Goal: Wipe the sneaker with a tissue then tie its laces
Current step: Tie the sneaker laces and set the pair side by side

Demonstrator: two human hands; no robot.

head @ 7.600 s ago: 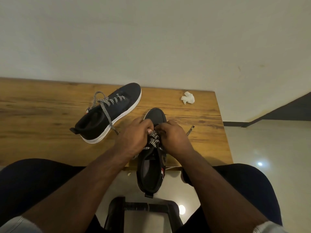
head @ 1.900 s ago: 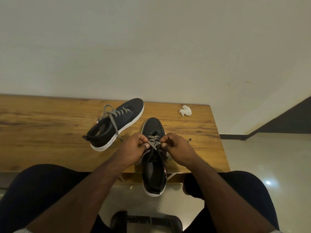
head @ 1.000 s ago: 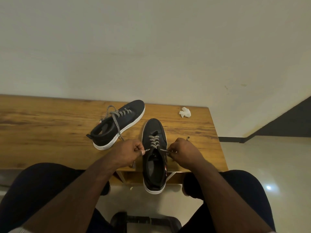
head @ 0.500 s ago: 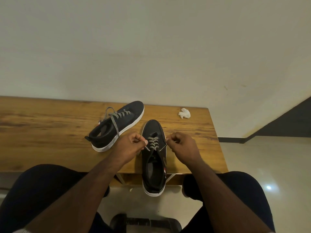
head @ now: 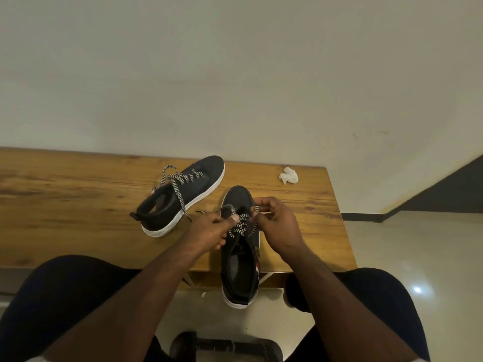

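Note:
A black sneaker (head: pixel 239 273) with a white sole lies toe-away on the wooden table (head: pixel 65 205), its heel hanging over the near edge. Its black-and-white laces (head: pixel 241 226) cross over the tongue. My left hand (head: pixel 209 232) pinches a lace loop just left of the eyelets, and a free lace end trails off to the left. My right hand (head: pixel 277 223) pinches the other lace above the right side of the shoe. A crumpled white tissue (head: pixel 288 175) lies on the table near the far right corner.
A second black sneaker (head: pixel 183 194) with loose laces lies at an angle to the left of the first. The wall stands right behind the table. My knees are at the table's near edge, with a dark dumbbell (head: pixel 224 347) on the floor between them.
Both hands have drawn together over the laces after pulling them apart sideways a second ago. A loop now stands up at my left fingers, and my right hand has risen a little.

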